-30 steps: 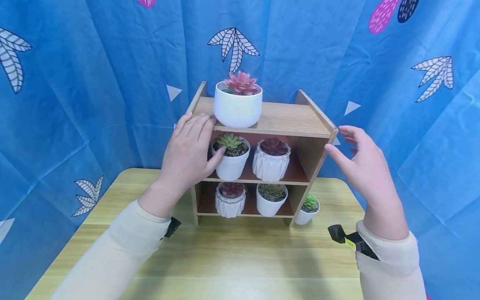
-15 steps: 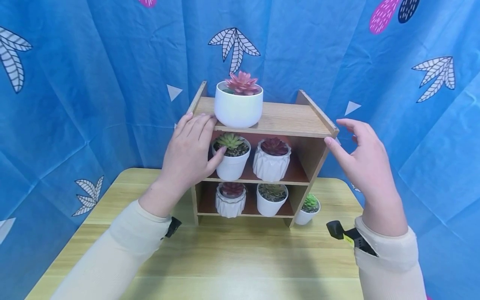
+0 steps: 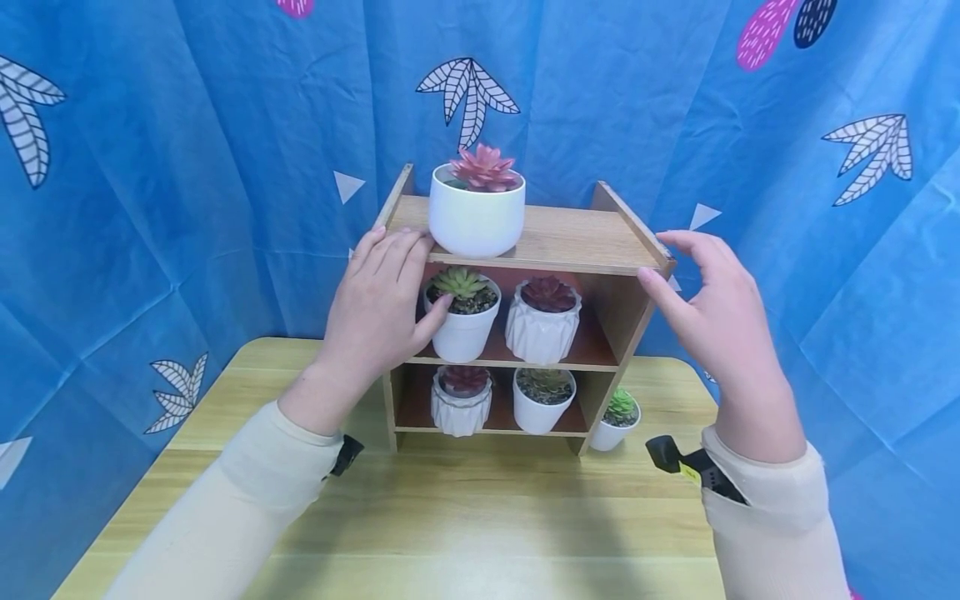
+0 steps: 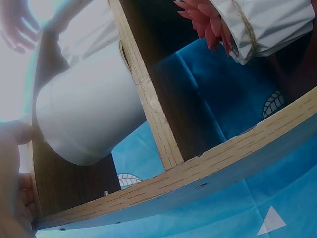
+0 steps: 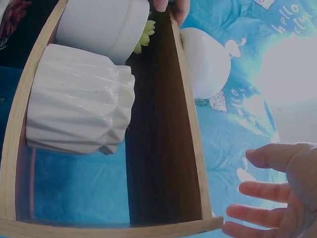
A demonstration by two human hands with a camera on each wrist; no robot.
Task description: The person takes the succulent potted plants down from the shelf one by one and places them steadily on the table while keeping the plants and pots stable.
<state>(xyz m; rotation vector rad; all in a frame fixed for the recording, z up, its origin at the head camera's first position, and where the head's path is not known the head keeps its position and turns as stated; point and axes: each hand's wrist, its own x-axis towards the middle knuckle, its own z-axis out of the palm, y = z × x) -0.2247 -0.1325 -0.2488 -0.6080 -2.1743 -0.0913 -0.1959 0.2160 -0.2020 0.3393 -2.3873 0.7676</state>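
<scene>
A small wooden shelf unit (image 3: pixel 525 365) stands on the table, potted succulents on its levels. My left hand (image 3: pixel 378 296) rests on its top left corner, fingers laid over the top board and thumb in front of the green succulent's pot (image 3: pixel 467 333). Beside those fingers stands a round white pot (image 3: pixel 477 218) with a pink succulent. My right hand (image 3: pixel 716 312) is at the top right corner, thumb and fingers spread apart. In the right wrist view, the right hand (image 5: pixel 277 193) holds nothing, its fingertips close to the shelf's corner.
A fluted white pot (image 3: pixel 543 329) shares the middle level. Below stand a small pot tied with twine (image 3: pixel 461 408) and a plain white pot (image 3: pixel 542 408). Outside the right panel, a pot with a bright green succulent (image 3: pixel 615 425) stands on the table (image 3: pixel 480 517). Blue curtains (image 3: pixel 247 167) hang behind.
My right hand has moved left and slightly up, so its thumb and fingertips now overlap the shelf's top right corner. The left hand and the pots have stayed put.
</scene>
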